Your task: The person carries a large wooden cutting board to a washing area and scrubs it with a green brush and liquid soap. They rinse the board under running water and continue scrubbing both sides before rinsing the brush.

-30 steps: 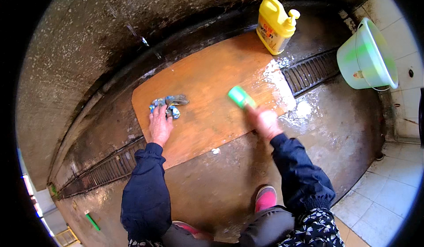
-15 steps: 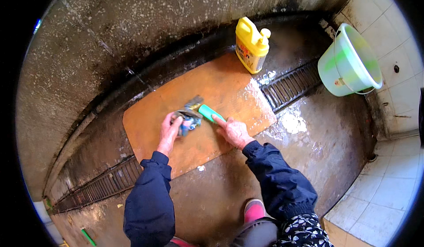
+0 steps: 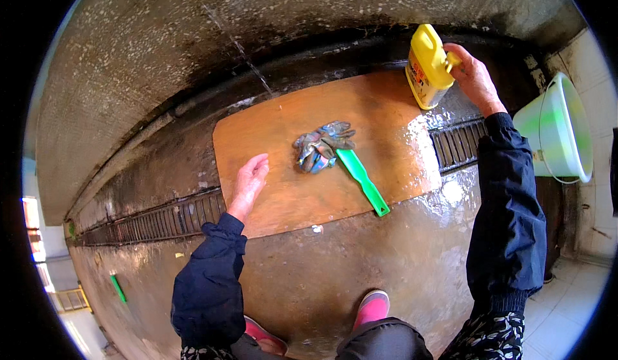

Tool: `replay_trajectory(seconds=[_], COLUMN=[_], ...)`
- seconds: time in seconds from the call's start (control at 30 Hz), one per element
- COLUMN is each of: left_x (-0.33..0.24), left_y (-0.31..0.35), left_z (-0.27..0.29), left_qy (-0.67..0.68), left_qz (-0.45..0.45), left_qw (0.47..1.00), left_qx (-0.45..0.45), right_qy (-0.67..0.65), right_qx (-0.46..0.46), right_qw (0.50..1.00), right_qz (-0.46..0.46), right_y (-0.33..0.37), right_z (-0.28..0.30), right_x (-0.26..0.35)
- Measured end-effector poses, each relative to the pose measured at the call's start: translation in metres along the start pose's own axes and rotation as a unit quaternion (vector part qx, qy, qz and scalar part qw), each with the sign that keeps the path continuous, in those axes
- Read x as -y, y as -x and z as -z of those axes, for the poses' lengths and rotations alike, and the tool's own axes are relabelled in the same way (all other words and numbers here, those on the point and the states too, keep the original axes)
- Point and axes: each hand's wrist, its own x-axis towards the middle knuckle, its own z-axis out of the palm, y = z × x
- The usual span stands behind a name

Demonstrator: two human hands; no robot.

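A yellow jug (image 3: 426,70) with a moulded handle stands at the far right corner of an orange-brown board (image 3: 270,196). The fingers of my right hand (image 3: 475,80) are closed round its yellow cap. My left hand (image 3: 250,183) hovers over the board's left part, holding nothing, its fingers held out and slightly bent. Between the hands a crumpled, dirty blue-and-grey glove bundle (image 3: 318,147) lies on the board. A flat green handle (image 3: 364,183) sticks out from beside it toward me; the tool's other end is hidden under the gloves.
A pale green bucket (image 3: 547,128) with a wire handle stands at the right by the tiled wall. A drain grate (image 3: 161,221) runs under the board across the wet floor. Behind rises a speckled concrete wall (image 3: 322,6). A green stick (image 3: 118,288) lies at the left.
The gloves and the green-handled tool have been let go onto the board. My right hand has reached far right to the jug's cap. My left hand has drawn back from the gloves.
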Motion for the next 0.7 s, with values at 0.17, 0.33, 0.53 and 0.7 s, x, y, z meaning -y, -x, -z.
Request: replay_trajectory(seconds=[0.17,0.33,0.53,0.7], left_x=[-0.003,-0.065,-0.122,-0.096], left_y=[0.001,0.012,0.031,0.045], left_z=[0.002,-0.017,-0.008,0.029], left_qy=[-0.038,-0.042,-0.090,-0.006], left_qz=[-0.075,-0.223,-0.300,-0.221], left_qw=[0.996,0.971,0.937,0.947], left_qx=[0.018,0.078,0.156,0.234], right_qy=[0.036,-0.072,-0.210,-0.349], right_qx=[-0.069,-0.138,0.073,0.195], right_qw=[0.995,0.988,0.974,0.906], right_qz=[0.061,-0.015,-0.032,0.139], right_y=[0.014,0.044,0.076,0.077], right_z=[-0.022,0.011,0.066,0.039], right_x=[0.019,0.026,0.153,0.208])
